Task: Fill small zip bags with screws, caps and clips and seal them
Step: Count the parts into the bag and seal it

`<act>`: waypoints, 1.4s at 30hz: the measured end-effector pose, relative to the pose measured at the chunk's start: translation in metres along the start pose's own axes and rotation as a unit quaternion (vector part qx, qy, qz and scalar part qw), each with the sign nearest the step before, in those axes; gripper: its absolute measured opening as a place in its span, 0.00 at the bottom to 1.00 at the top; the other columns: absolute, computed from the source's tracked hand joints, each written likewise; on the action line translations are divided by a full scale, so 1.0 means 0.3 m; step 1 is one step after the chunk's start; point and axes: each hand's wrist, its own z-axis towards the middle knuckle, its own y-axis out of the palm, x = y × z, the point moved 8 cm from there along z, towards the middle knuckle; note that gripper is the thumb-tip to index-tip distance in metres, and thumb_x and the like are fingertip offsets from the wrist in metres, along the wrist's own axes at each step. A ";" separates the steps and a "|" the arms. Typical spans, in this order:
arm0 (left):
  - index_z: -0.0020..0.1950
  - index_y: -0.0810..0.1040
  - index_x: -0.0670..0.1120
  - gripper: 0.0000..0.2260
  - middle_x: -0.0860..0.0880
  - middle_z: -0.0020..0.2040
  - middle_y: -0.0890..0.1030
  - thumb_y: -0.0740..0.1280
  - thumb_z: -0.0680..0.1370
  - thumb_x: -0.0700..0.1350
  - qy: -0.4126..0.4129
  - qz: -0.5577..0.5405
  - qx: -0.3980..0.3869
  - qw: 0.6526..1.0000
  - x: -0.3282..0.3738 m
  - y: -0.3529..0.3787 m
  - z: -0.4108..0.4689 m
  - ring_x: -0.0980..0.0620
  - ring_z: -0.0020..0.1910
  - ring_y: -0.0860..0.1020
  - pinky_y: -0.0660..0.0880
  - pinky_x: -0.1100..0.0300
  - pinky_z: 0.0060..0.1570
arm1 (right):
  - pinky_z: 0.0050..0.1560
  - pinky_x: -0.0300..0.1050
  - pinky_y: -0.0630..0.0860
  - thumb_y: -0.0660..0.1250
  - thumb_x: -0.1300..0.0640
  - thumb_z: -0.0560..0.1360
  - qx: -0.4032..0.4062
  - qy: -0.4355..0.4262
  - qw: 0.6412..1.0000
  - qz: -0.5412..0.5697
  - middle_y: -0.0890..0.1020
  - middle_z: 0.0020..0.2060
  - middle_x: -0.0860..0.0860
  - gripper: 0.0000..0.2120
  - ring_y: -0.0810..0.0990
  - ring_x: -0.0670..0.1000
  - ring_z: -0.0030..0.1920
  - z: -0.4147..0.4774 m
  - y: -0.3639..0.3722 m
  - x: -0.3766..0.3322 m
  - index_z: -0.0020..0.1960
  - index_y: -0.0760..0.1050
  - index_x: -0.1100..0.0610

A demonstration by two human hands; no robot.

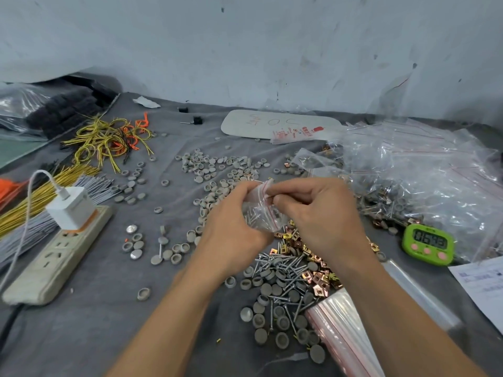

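- Small zip bag [262, 213]: clear plastic with a red line at the mouth. You hold it just above the table [109, 336], near the middle of the view. Screws show through its lower half. Whether the zip is pressed closed cannot be told.
- Your left hand [234, 227]: fingers curled round the bag's left side, with thumb and forefinger pinching the top edge.
- Your right hand [318, 213]: fingers curled, with the tips pinching the same top edge from the right.
- Loose screws [285, 263]: a heap on the table below your hands, mixed with the next two items.
- Grey caps [217, 164]: round. They are scattered widely beyond your hands, and more lie in the near heap.
- Metal clips [295, 242]: small, square and gold or copper in colour. They lie just under your right hand.
- Empty zip bags [340, 330]: a flat stack at the lower right, touching the heap's edge.
- Filled bags [422, 172]: a large loose pile on the right side of the table.
- Green timer [428, 244]: stands beside that pile with its digits lit.
- Power strip [54, 262]: lies on the left side with a white charger [72, 206] plugged into it.
- Yellow wires [103, 140]: a tangled bundle at the far left.
- Printed paper [481, 284]: lies at the right edge, near the timer.
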 end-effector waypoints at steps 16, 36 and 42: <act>0.53 0.76 0.60 0.18 0.62 0.48 0.81 0.75 0.71 0.42 0.010 -0.100 0.284 0.954 -0.041 -0.253 -0.028 0.62 0.46 0.80 0.78 0.55 0.46 | 0.61 0.51 0.76 0.68 0.55 0.77 -0.176 0.085 0.884 -0.424 0.86 0.43 0.48 0.07 0.83 0.53 0.48 -0.016 0.146 0.174 0.46 0.85 0.49; 0.63 0.73 0.61 0.23 0.61 0.54 0.80 0.76 0.72 0.49 -0.042 0.192 -0.017 0.980 -0.142 -0.033 0.025 0.56 0.52 0.77 0.72 0.58 0.49 | 0.52 0.49 0.71 0.71 0.55 0.73 -0.208 0.121 0.852 -0.465 0.77 0.37 0.49 0.05 0.74 0.55 0.41 -0.048 0.173 0.167 0.41 0.75 0.52; 0.65 0.71 0.62 0.26 0.61 0.54 0.77 0.77 0.71 0.48 -0.043 0.200 -0.024 0.978 -0.143 -0.031 0.026 0.57 0.51 0.75 0.71 0.59 0.50 | 0.44 0.45 0.83 0.78 0.57 0.71 -0.094 0.158 0.970 -0.160 0.86 0.34 0.43 0.08 0.85 0.44 0.37 -0.014 0.063 0.199 0.39 0.87 0.44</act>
